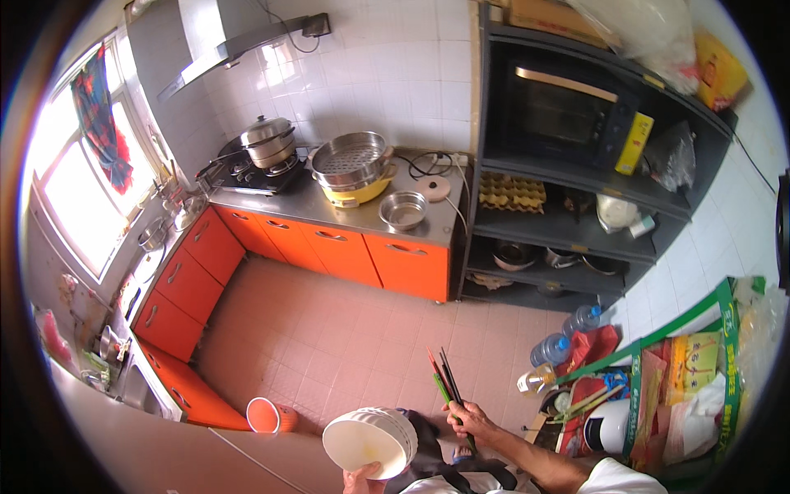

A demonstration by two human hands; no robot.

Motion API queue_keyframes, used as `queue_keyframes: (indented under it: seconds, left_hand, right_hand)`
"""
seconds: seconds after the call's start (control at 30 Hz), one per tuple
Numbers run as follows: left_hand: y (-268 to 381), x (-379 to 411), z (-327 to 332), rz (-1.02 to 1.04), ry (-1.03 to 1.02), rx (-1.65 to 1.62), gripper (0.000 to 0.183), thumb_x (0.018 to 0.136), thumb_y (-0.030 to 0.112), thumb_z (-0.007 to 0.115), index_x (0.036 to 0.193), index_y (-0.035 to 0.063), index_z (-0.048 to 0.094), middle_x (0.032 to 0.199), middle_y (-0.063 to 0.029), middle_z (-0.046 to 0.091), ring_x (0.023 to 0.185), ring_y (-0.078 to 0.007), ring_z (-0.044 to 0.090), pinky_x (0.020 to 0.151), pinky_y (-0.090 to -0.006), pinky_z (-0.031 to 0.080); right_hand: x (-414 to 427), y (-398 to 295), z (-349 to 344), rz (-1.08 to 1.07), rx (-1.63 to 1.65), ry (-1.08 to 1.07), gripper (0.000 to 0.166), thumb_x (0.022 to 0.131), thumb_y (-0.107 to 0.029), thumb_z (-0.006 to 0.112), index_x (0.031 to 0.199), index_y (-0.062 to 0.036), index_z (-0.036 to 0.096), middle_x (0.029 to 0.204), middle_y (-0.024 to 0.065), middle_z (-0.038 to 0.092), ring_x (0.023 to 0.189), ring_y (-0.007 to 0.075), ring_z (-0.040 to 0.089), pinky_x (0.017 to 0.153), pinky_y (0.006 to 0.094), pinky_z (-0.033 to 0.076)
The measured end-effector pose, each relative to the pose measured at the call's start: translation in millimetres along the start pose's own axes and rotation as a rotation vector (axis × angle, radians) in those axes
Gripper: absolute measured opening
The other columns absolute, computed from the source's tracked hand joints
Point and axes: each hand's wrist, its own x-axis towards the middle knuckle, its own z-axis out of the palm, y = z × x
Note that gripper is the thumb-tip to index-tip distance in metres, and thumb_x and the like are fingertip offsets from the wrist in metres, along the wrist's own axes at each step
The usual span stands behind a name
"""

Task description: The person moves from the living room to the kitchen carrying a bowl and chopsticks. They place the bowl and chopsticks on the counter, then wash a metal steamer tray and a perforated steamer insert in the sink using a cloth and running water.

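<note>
A stack of white bowls (pixel 365 443) is tilted at the bottom middle, and my left hand (pixel 361 477) grips its near rim with the thumb over the inside of the front bowl. To the right, my right hand (pixel 466 420) is closed around a bundle of chopsticks (pixel 449 380), some black, some green and red, pointing up and to the left. The bowls and the chopsticks are apart. Both hands are held above the tiled floor (pixel 345 333), close to my body. The fingers of my left hand under the bowls are hidden.
An orange bin (pixel 270 416) stands at the lower left. Steel counters (pixel 345 217) carry a lidded pot (pixel 269 145), a steamer (pixel 349 162) and a steel bowl (pixel 403 210). Right are a dark shelf (pixel 574 238), plastic bottles (pixel 550 350) and a crowded green-framed rack (pixel 636 395).
</note>
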Motion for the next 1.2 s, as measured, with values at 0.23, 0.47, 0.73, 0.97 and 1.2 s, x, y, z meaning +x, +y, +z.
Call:
queue_keyframes:
  seconds: [0.23,0.47,0.73,0.97,1.2]
  left_hand:
    - [57,120,-16,0.009,-0.017,-0.135,0.066,0.084,0.010,0.069,0.146,0.0047,0.047,0.136,-0.0127,0.057,0.123,-0.0280,0.057,0.102,-0.0385,0.052]
    - [142,186,-23,0.006,0.089,-0.255,0.067,0.083,0.008,0.070,0.146,0.0041,0.047,0.135,-0.0121,0.058,0.123,-0.0279,0.057,0.103,-0.0391,0.052]
    - [226,293,-28,0.156,0.095,-0.351,0.073,0.077,0.000,0.071,0.145,0.0060,0.045,0.135,-0.0112,0.056,0.124,-0.0297,0.055,0.104,-0.0453,0.052]
    - [343,352,2,0.230,0.221,-0.488,0.073,0.077,0.001,0.071,0.144,0.0088,0.045,0.137,-0.0122,0.053,0.127,-0.0316,0.054,0.106,-0.0483,0.050]
    - [379,409,-59,0.344,0.356,-0.672,0.068,0.079,0.001,0.072,0.142,0.0044,0.048,0.130,-0.0135,0.061,0.120,-0.0321,0.059,0.103,-0.0456,0.052]
  right_hand:
    - [94,-64,67,0.069,-0.085,0.020,0.036,0.107,-0.043,0.050,0.118,-0.0094,0.054,0.078,-0.0034,0.047,0.055,0.0048,0.036,0.050,0.0223,0.034]
    - [207,-113,149,0.137,-0.116,-0.070,0.035,0.107,-0.042,0.051,0.119,-0.0094,0.054,0.079,-0.0023,0.048,0.053,0.0044,0.034,0.049,0.0223,0.033]
    - [356,-157,227,0.254,-0.194,-0.168,0.037,0.106,-0.043,0.054,0.116,-0.0077,0.055,0.078,-0.0008,0.050,0.052,0.0048,0.035,0.047,0.0218,0.034]
    - [493,-237,325,0.329,-0.310,-0.335,0.033,0.107,-0.039,0.053,0.117,-0.0081,0.054,0.077,-0.0008,0.049,0.053,0.0056,0.037,0.047,0.0224,0.036]
    - [614,-262,433,0.417,-0.517,-0.434,0.030,0.107,-0.036,0.053,0.118,-0.0078,0.054,0.078,-0.0005,0.051,0.054,0.0049,0.040,0.048,0.0224,0.039]
